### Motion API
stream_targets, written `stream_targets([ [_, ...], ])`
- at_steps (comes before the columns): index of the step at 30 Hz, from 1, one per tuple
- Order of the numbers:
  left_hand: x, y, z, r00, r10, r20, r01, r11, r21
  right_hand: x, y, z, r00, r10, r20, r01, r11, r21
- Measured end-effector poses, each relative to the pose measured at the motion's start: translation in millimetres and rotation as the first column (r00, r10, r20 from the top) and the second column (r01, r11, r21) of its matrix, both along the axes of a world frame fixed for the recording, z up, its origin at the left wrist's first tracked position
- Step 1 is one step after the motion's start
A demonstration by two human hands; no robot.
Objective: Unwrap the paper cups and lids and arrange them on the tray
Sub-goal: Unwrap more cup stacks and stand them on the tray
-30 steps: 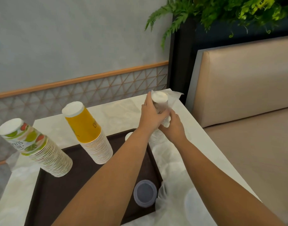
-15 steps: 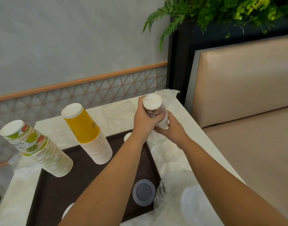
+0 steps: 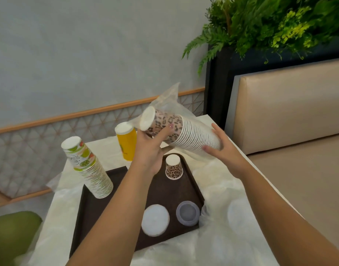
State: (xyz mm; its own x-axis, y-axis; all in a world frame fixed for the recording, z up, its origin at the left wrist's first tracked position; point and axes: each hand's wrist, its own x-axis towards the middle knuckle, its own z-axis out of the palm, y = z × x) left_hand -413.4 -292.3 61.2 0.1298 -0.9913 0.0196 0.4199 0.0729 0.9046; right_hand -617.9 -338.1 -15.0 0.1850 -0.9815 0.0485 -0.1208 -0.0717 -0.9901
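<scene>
Above tray (image 3: 99, 198), leopard cup stack (image 3: 182, 134) lies tilted between both hands' fingers (image 3: 165, 131).

Counts: 3 stacks of paper cups – leopard stack (image 3: 185, 133) held in the air at 12 o'clock of the tray (image 3: 99, 200), fruit-print stack (image 3: 88, 167) at 10 o'clock, yellow stack (image 3: 126, 143) at 11 o'clock. 1 single leopard cup (image 3: 173, 167), upside down on the tray at 1 o'clock. 2 lids on the tray at 5 o'clock: white lid (image 3: 155, 220), grey lid (image 3: 187, 213). 1 tray. 2 hands: left hand (image 3: 151, 148), right hand (image 3: 222, 150). 1 plastic wrap (image 3: 168, 100) round the held stack.
</scene>
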Motion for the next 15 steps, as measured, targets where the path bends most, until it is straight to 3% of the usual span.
stream_targets([
  [3,25,22,3,0.995,-0.015,-0.099,0.015,1.0,0.008,16,19,5,0.979,0.023,0.203,-0.034,0.998,0.048],
  [7,57,54,0,0.989,-0.002,-0.148,0.002,1.0,0.001,48,44,7,0.849,0.093,0.52,-0.19,0.972,0.137],
  [15,141,118,-11,0.979,0.138,0.149,-0.129,0.989,-0.072,107,94,19,0.859,0.071,0.507,-0.133,0.987,0.087],
])
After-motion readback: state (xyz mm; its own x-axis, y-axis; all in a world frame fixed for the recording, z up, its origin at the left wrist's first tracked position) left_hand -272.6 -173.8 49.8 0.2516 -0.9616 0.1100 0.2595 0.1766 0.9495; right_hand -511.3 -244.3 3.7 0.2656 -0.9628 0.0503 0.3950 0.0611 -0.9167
